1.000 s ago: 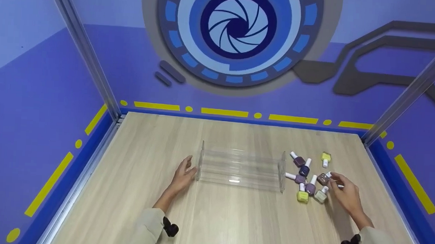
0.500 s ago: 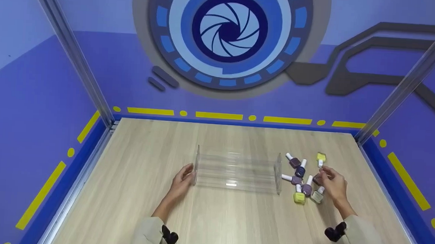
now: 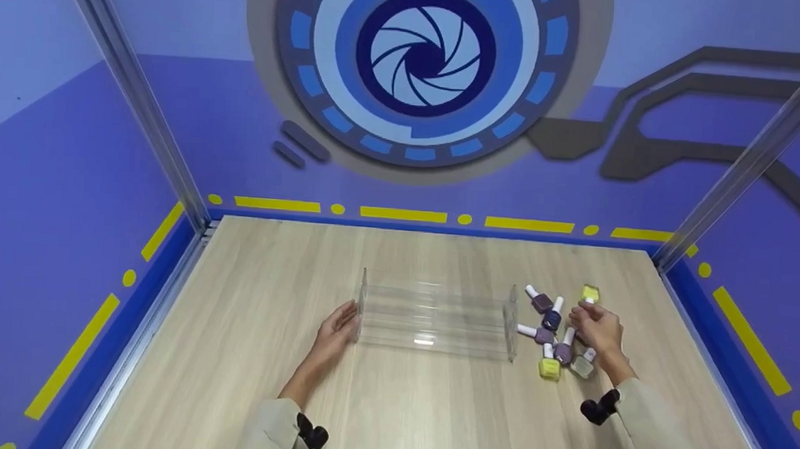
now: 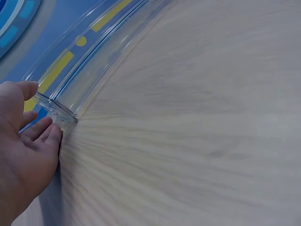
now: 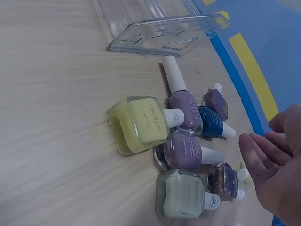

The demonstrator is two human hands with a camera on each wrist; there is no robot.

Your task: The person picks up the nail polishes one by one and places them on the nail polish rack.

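A clear acrylic rack stands on the wooden table. My left hand is at its left end, the thumb tip right at the corner of the end panel in the left wrist view, fingers loosely bent below. My right hand hovers over the right side of a cluster of nail polish bottles, fingers loosely bent with nothing between them. Near it lie a yellow bottle, a dark blue one and a pale green one. A glittery bottle, hidden in the head view, shows below the fingers.
Beside the rack's right end lie a dark plum bottle, two mauve bottles and a second yellow bottle, some touching each other. Blue panels wall the table at the back and sides, with metal posts at the corners.
My right hand has moved left, from beside the glittery bottle to over the cluster. My left hand has come slightly nearer the rack's end panel. The head view has shifted a little.
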